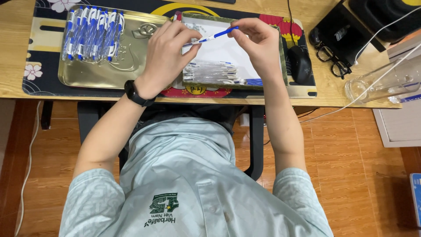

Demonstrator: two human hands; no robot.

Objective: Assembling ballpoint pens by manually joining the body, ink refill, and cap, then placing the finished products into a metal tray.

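Both hands are pinching one pen over the box at 12 o'clock, left hand on barrel, right hand on blue end; likely light, stiff, slick plastic.

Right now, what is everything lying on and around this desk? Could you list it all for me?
Pen: one, blue and white, held between both hands over the box.
Box: one, green-rimmed with a white inside, at desk centre, holding a pile of clear pen parts.
Metal tray: one, gold, left of the box, with a row of blue and white pens, too many to count surely.
Desk mat: one, dark and patterned, under both.
Computer mouse: one, black, right of the box.
Glasses: one pair, black, far right.
Clear container: one, at the right edge.
Watch: one, black, on the left wrist.
Left hand: grips the pen's pale end.
Right hand: pinches its blue end.
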